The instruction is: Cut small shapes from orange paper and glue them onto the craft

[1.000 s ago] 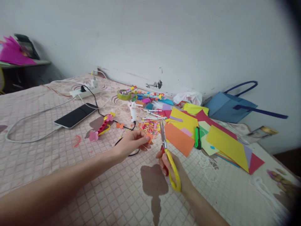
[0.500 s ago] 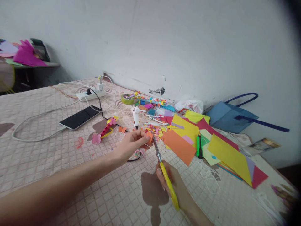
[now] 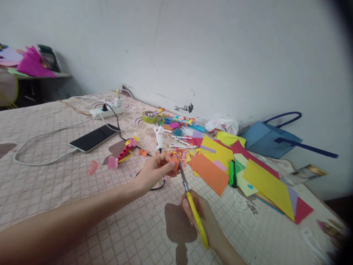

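Between thumb and fingers, my left hand (image 3: 156, 170) pinches a small orange piece of paper (image 3: 175, 164). My right hand (image 3: 202, 211) grips yellow-handled scissors (image 3: 196, 217), whose metal blades point up and away, right beside the orange paper. Whether the blades touch the paper I cannot tell. Just beyond my left hand stands a white glue gun (image 3: 159, 138). A heap of tiny coloured paper scraps (image 3: 183, 152) lies behind the scissor tips. To the right is a sheet of orange paper (image 3: 211, 175).
A phone (image 3: 94, 137) on a cable and a power strip (image 3: 107, 111) lie left. A red strip with paper flowers (image 3: 124, 151) lies nearer. On the right are a green cutter (image 3: 233, 173), yellow paper (image 3: 268, 187), white string (image 3: 245, 208) and a blue bag (image 3: 271, 139) by the wall.
The orange paper in my left hand has turned and now shows a rounder outline. Both hands stay almost in the same place, still holding the paper and the scissors.
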A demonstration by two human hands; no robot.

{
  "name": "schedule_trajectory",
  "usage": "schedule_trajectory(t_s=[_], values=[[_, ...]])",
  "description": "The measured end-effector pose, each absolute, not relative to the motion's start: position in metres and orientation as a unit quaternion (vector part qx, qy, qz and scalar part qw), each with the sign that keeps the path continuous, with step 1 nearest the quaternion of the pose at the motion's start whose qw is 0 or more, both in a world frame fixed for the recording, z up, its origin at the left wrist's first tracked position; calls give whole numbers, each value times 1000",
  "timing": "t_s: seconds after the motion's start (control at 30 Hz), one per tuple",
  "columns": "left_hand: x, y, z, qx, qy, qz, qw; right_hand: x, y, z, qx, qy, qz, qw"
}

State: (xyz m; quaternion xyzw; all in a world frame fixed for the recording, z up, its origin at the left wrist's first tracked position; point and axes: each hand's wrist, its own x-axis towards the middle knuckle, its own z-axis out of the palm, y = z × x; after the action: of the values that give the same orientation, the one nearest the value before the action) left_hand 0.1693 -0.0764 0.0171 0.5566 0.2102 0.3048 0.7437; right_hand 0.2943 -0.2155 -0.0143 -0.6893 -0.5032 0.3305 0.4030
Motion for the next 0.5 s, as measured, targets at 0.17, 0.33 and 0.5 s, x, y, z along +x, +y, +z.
schedule_trajectory(t_s=[0.17, 0.33, 0.5], values=[[170, -77, 14, 556, 203, 317, 741, 295, -217, -18, -681, -509, 333, 407], [171, -80, 12, 545, 207, 328, 744, 295, -217, -17, -680, -520, 325, 402], [172, -82, 11, 526, 208, 335, 753, 297, -217, -22, -686, -523, 311, 399]])
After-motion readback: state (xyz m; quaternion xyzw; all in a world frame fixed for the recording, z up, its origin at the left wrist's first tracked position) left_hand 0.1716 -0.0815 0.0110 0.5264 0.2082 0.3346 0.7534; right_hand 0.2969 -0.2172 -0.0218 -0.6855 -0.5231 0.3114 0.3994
